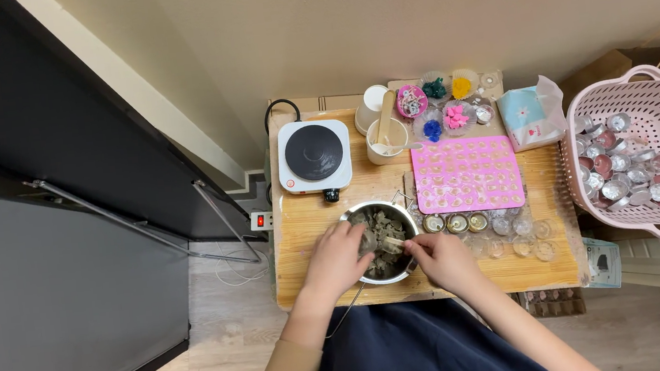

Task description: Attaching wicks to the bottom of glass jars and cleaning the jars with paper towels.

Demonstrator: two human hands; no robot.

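A low, pale wooden tabletop [358,286] carries, from biggest to smallest, a pink silicone mould sheet with rows of small round cavities [468,173], a white single-burner electric hotplate with a black round top [314,156], and at the near edge a round metal pot filled with grey-brown lumps [384,241]; a pink perforated plastic basket of small metal cups [647,149] stands just beside the tabletop's right end. The left hand [337,261] rests on the pot's left rim with its fingers curled over the lumps, while the right hand [440,258] at the right rim has its fingers pinched closed on a thin pale wooden stick [393,241] lying across the lumps.
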